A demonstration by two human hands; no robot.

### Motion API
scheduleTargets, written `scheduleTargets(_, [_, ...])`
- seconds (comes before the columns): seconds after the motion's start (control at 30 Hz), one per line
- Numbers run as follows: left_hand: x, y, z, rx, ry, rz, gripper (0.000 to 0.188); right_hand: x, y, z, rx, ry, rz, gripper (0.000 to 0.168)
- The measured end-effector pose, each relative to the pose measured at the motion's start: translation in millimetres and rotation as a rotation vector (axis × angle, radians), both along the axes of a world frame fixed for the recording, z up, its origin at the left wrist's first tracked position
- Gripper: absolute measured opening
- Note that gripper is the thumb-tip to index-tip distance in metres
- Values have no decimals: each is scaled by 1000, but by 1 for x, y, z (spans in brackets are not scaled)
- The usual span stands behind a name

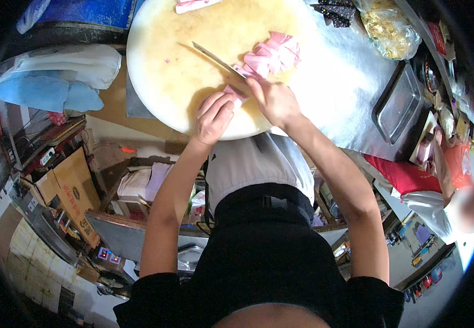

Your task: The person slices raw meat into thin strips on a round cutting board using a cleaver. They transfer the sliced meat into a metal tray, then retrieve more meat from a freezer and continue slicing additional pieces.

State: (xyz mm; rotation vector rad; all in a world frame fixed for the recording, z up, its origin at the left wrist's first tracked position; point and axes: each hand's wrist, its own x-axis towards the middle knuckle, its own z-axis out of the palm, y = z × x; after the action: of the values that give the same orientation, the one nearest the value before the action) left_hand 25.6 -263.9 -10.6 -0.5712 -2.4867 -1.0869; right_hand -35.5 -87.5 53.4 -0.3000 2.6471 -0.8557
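Observation:
My right hand (276, 100) grips a knife (219, 60), its blade pointing up and to the left over a round, pale cutting board (159, 37). The handle is hidden in my fingers. Fingertips of my left hand (215, 115) press on a piece of pink meat (235, 95) near the board's lower edge, just below the blade. Beyond my right hand lies a heap of sliced pink meat (273, 55). Another piece of meat (196, 4) is partly in view at the top edge. A tiny pink scrap is on the board, left of the knife.
Right of the board is a shiny metal worktop (343, 90), with a metal tray (399, 102) and a clear bag of yellowish food (390, 30). A person in a red apron (401, 174) stands at the right. White and blue cloths or bags (60, 67) lie at the left.

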Motion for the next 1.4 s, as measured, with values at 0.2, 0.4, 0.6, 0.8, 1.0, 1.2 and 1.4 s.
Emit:
scheduleTargets(0.2, [2,-1,-5,-80,11,13,21,58,29,61,294,-63,123,46])
scheduleTargets(0.4, [4,1,-13,-66,28,33,21,65,29,67,398,-113,154,43])
scheduleTargets(0.6, [8,-2,-17,-57,-3,35,22,57,16,48,385,-150,158,40])
scheduleTargets(0.8, [5,-3,-11,-63,-23,18,10,36,-17,4,274,-91,122,32])
scheduleTargets(1.0, [1,-1,-1,-28,-6,20,12,-8,-8,-13,91,-189,73,39])
scheduleTargets(1.2, [3,1,-5,-54,46,42,18,40,21,54,229,-148,89,46])
scheduleTargets(1.4, [10,-1,-16,-124,31,48,22,59,30,74,333,-307,135,46])
